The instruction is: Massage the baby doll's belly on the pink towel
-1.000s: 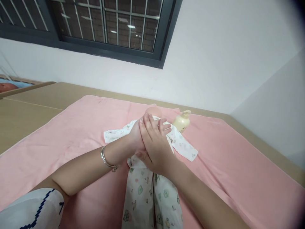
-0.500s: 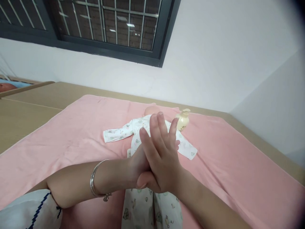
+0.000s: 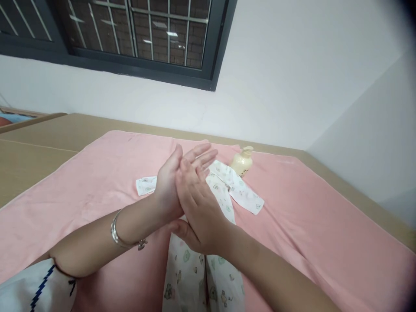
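Note:
Palm up and fingers stretched, my left hand (image 3: 169, 186) has a silver bangle (image 3: 117, 229) at its wrist. My right hand (image 3: 203, 212) lies flat across the left palm, its fingers extended, and the two hands touch. No object shows between them. Beneath them a white baby top (image 3: 242, 188) with a small animal print lies with its sleeves spread, partly covered by my hands. Matching patterned trousers (image 3: 204, 277) are laid out below it. Beyond the right sleeve stands a cream pump bottle (image 3: 242, 162).
A pink blanket (image 3: 308, 225) is spread under the clothes on a wooden surface (image 3: 35, 149). Behind it rise a white wall (image 3: 279, 73) and a dark-framed barred window (image 3: 156, 32). Part of something blue (image 3: 14, 118) shows at the far left edge.
My left hand has turned palm up and come into view from behind the right. The right hand has moved left and down, from upright to lying across the left palm.

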Available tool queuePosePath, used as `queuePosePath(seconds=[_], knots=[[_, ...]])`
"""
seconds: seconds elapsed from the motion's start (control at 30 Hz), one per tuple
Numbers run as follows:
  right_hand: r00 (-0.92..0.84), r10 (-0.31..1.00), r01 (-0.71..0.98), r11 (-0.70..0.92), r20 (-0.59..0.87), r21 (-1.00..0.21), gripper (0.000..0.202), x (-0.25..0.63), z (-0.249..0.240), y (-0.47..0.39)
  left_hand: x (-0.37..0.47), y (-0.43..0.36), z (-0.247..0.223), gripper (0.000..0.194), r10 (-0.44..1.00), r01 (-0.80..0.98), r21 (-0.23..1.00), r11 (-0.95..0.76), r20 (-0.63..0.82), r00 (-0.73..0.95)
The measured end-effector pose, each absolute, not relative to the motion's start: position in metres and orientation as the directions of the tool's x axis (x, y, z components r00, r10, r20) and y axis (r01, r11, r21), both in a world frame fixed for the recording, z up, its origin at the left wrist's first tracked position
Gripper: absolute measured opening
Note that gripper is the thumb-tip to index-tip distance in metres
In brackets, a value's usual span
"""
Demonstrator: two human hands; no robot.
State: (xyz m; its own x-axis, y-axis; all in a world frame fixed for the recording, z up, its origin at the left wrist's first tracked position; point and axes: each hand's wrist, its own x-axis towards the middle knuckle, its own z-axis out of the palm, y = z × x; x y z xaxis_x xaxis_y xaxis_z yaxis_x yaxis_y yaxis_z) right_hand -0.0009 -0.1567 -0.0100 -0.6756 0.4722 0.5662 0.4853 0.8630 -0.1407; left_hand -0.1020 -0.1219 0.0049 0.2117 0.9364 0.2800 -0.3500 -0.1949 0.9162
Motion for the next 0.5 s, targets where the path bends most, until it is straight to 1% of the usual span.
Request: queuePosePath(seconds=[0.03,0.07,0.13,0.17,0.23,0.27,0.33,0.43,0.5], knots=[[-0.660,0.519,0.481,0.848,0.543,-0.224,0.080,-0.002,-0.009,-0.158,-0.111,-0.111,0.006,0.071,0.944,-0.380,0.909,-0.173,0.263,0.198],[-0.646,0.571,0.482,0.820,0.506,-0.309,0.083,-0.004,-0.007,-0.161,-0.117,-0.099,0.005,0.068,0.953,-0.394,0.900,-0.189,0.265,0.149],[-0.613,0.671,0.493,0.738,0.418,-0.461,0.086,-0.006,-0.003,-0.166,-0.119,-0.077,-0.003,0.059,0.955,-0.379,0.883,-0.277,0.298,-0.003],[-0.593,0.711,0.497,0.693,0.379,-0.522,0.085,-0.006,-0.002,-0.168,-0.117,-0.067,-0.009,0.054,0.944,-0.353,0.876,-0.328,0.322,-0.076],[-0.541,0.769,0.493,0.619,0.341,-0.611,0.080,-0.005,0.001,-0.168,-0.112,-0.052,-0.023,0.044,0.924,-0.304,0.873,-0.382,0.348,-0.160],[-0.517,0.783,0.487,0.601,0.345,-0.633,0.075,-0.004,0.001,-0.166,-0.109,-0.048,-0.031,0.041,0.921,-0.277,0.881,-0.384,0.345,-0.179],[-0.488,0.783,0.483,0.610,0.385,-0.628,0.064,-0.001,0.001,-0.159,-0.106,-0.044,-0.046,0.036,0.928,-0.223,0.905,-0.362,0.328,-0.176],[-0.427,0.790,0.533,0.614,0.441,-0.582,0.051,0.006,-0.004,-0.141,-0.101,-0.048,-0.066,0.031,0.934,-0.149,0.922,-0.356,0.353,-0.049],[-0.359,0.826,0.612,0.559,0.434,-0.559,0.049,0.009,-0.013,-0.127,-0.097,-0.052,-0.076,0.032,0.918,-0.089,0.915,-0.394,0.397,0.018]])
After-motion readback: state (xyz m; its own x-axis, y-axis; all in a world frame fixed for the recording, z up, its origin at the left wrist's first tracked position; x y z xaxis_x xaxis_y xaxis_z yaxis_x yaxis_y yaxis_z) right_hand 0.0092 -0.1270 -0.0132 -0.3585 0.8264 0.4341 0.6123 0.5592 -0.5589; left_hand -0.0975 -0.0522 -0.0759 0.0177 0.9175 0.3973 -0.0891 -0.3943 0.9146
